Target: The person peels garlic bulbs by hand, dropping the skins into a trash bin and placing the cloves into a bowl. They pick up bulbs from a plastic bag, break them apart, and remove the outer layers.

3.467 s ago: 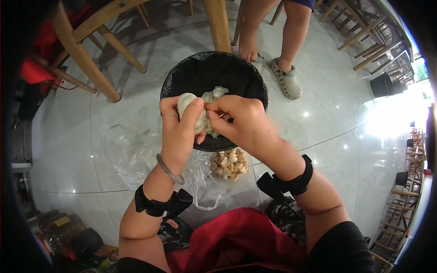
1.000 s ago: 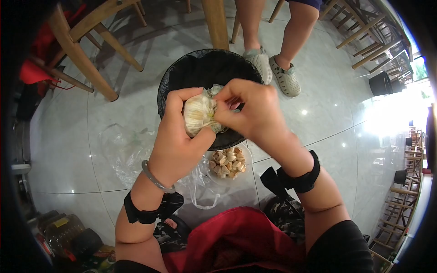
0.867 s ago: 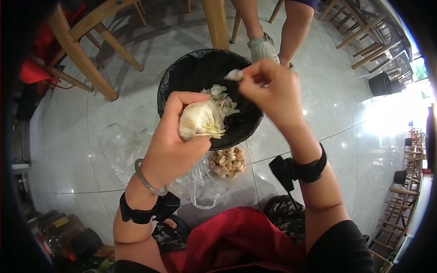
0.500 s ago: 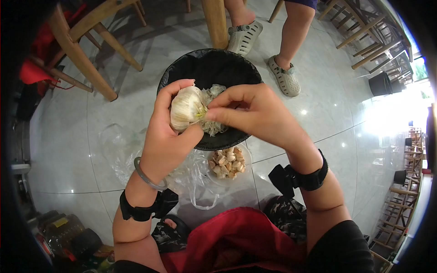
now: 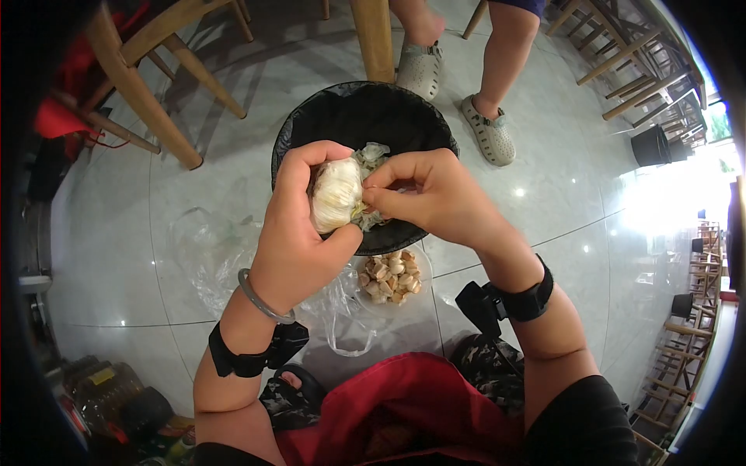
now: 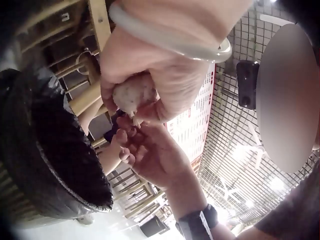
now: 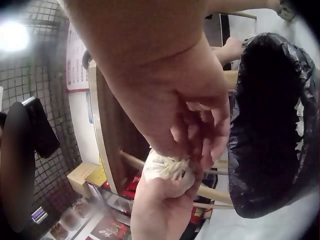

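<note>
A whole garlic bulb (image 5: 336, 196), white and papery with a greenish-yellow stem end, is gripped by my left hand (image 5: 299, 225), thumb and fingers curled round it. The thumb and forefinger of my right hand (image 5: 431, 194) pinch at the papery skin on the stem end. In the right wrist view the garlic bulb (image 7: 170, 175) shows strands of stem where the right fingertips meet it. Both hands are over a bin (image 5: 365, 116) lined with a black bag, in which peeled garlic skins (image 5: 373, 153) lie.
A clear bowl of garlic cloves (image 5: 391, 277) stands on the tiled floor just below the bin. Left of it lies a crumpled transparent plastic bag (image 5: 210, 264). Another person's feet in grey clogs (image 5: 491, 132) are beyond the bin, near a wooden table leg (image 5: 373, 43).
My right hand pulled a piece of skin off, swung out over the bin with it, and came back to the bulb. The left hand turned the bulb. The other person's foot shifted.
</note>
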### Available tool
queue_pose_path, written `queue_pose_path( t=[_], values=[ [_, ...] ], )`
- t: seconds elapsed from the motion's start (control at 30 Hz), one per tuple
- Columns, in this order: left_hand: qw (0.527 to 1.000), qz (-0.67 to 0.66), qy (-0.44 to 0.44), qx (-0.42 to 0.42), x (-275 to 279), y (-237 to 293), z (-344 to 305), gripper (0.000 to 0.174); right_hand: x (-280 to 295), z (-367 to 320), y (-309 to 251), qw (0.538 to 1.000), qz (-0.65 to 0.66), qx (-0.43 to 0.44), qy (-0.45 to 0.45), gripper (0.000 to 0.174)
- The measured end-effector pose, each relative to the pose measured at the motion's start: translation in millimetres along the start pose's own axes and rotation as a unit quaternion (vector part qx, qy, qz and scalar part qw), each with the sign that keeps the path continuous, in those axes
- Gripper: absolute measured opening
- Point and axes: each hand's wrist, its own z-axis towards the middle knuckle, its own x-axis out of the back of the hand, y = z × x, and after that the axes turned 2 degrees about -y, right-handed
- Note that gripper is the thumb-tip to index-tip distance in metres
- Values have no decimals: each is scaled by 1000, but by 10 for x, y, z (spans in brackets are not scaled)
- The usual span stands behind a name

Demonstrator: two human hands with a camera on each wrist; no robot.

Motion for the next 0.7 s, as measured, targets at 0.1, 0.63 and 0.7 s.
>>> queue_pose_path(
  t=[0.1, 0.63, 0.7],
  values=[
    [1000, -27, 8, 8, -15, -1, 4, 57, -73, -31, -130, 997, -57, 10, 44, 12],
    [716, -651, -201, 151, 354, -6, 21, 72, 108, -31, -376, 963, 260, -13, -72, 9],
    [721, -659, -118, 179, 323, 65, 17, 72, 181, -14, -296, 995, 91, -3, -32, 9]
  ],
)
